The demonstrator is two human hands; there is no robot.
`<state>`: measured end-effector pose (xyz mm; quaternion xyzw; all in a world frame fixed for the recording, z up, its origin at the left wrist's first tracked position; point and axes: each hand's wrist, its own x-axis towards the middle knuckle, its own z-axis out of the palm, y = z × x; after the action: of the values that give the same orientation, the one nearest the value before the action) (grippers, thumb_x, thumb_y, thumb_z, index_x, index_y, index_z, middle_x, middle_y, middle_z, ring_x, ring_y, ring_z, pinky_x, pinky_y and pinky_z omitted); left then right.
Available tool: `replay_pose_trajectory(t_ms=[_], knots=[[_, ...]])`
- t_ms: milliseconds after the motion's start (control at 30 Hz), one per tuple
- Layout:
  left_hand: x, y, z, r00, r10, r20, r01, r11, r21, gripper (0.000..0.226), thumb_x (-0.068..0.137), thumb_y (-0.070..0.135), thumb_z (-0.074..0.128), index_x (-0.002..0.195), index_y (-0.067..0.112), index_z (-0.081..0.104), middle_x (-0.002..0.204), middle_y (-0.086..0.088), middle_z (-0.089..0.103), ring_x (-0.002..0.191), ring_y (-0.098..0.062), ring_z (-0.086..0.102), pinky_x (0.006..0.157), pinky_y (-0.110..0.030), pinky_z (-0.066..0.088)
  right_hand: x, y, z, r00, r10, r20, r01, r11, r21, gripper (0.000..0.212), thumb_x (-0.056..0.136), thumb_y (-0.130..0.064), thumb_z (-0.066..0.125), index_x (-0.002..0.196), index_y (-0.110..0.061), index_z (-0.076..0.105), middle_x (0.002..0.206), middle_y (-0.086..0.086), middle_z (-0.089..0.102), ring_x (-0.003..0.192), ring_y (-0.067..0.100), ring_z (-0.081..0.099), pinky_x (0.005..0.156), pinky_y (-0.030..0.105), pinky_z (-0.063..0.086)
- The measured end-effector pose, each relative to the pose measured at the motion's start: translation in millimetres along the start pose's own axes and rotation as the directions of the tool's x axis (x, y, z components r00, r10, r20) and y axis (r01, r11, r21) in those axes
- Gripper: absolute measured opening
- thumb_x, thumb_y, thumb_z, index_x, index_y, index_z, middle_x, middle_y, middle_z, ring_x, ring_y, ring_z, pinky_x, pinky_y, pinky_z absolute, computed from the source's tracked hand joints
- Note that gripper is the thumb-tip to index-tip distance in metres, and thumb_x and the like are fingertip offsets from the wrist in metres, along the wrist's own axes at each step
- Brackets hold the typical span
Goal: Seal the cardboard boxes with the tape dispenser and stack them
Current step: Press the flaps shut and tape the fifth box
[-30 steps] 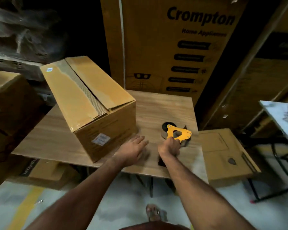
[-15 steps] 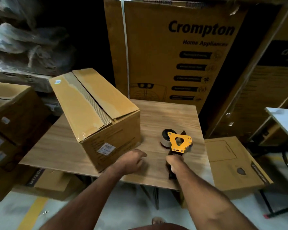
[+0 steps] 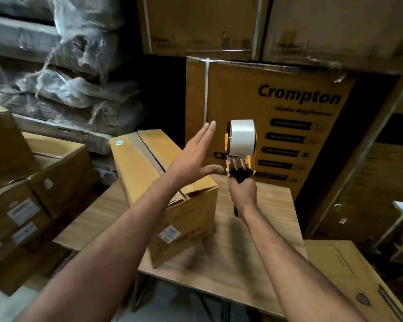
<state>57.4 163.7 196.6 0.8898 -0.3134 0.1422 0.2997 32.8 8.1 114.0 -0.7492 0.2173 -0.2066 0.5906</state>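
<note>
Now your right hand [image 3: 242, 194] grips the tape dispenser [image 3: 241, 147], lifted off the table [image 3: 254, 263]; your left hand [image 3: 191, 159] reaches flat-fingered toward it, so sealing the box [image 3: 149, 163] can begin.

cardboard box [image 3: 172, 201] on table [image 3: 254, 228], tape dispenser [image 3: 241, 149] raised to its right

A right hand [image 3: 242, 194] grips a tape dispenser [image 3: 241, 149] upright above a wooden table [image 3: 254, 252]; the left hand [image 3: 193, 159] reaches open-fingered beside it, over a cardboard box [image 3: 163, 182].
</note>
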Motion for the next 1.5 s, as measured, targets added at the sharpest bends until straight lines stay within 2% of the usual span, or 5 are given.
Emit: replay_pose_trajectory(t_ms=[500, 600, 733, 933, 1500], knots=[[-44.6, -61.8, -99.9, 0.961, -0.204, -0.189, 0.131, 0.931, -0.341, 0.126, 0.068, 0.09, 0.045, 0.159, 0.017, -0.003, 0.166, -0.01, 0.002, 0.153, -0.027, 0.003, 0.122, -0.044, 0.01, -86.1, -74.7, 82.9, 0.928, -0.062, 0.368, 0.131, 0.978, -0.165, 0.018, 0.088, -0.023, 0.066, 0.073, -0.016, 0.061, 0.066, 0.005, 0.061, 0.058, 0.024, 0.059, 0.056, 0.03, 0.043], [-39.9, -80.4, -98.2, 0.636, -0.77, 0.042, 0.452, 0.328, -0.83, 0.094, 0.092, 0.073, 0.039, 0.159, 0.017, 0.006, 0.164, -0.017, 0.012, 0.148, -0.038, 0.021, 0.118, -0.054, 0.024, -88.4, -78.3, 88.6, 0.906, -0.07, 0.418, 0.137, 0.982, -0.133, 0.014, 0.091, -0.02, 0.065, 0.079, -0.012, 0.065, 0.062, 0.002, 0.057, 0.05, 0.016, 0.053, 0.049, 0.025, 0.039], [-32.8, -119.6, -88.5, 0.576, -0.535, 0.617, 0.356, -0.516, -0.779, 0.081, 0.091, 0.058, 0.056, 0.139, -0.005, 0.041, 0.13, -0.024, 0.056, 0.122, -0.032, 0.056, 0.104, -0.041, 0.047, -79.7, -82.2, 98.2, 0.849, -0.075, 0.523, 0.101, 0.995, -0.021, 0.024, 0.091, -0.022, 0.066, 0.069, -0.013, 0.06, 0.053, 0.003, 0.055, 0.045, 0.016, 0.05, 0.048, 0.028, 0.041], [-6.4, -147.8, -79.7, 0.623, -0.511, 0.592, 0.319, -0.525, -0.789, 0.024, 0.098, 0.023, 0.053, 0.085, 0.004, 0.056, 0.061, -0.005, 0.052, 0.049, -0.008, 0.049, 0.043, -0.009, 0.042, -37.2, -89.7, 108.1, 0.779, -0.129, 0.613, 0.095, 0.992, 0.088, 0.024, 0.092, -0.021, 0.066, 0.069, -0.016, 0.062, 0.055, 0.001, 0.055, 0.048, 0.016, 0.051, 0.049, 0.028, 0.042], [74.1, -223.7, -62.8, 0.501, -0.635, 0.588, 0.625, -0.204, -0.753, 0.039, 0.101, 0.037, 0.051, 0.067, 0.016, 0.053, 0.059, 0.005, 0.05, 0.047, -0.003, 0.048, 0.041, -0.01, 0.04, 67.4, -90.9, 146.0, 0.692, -0.102, 0.714, 0.078, 0.995, 0.066, 0.018, 0.093, -0.017, 0.067, 0.076, -0.011, 0.065, 0.06, 0.002, 0.054, 0.048, 0.013, 0.05, 0.047, 0.028, 0.043]])
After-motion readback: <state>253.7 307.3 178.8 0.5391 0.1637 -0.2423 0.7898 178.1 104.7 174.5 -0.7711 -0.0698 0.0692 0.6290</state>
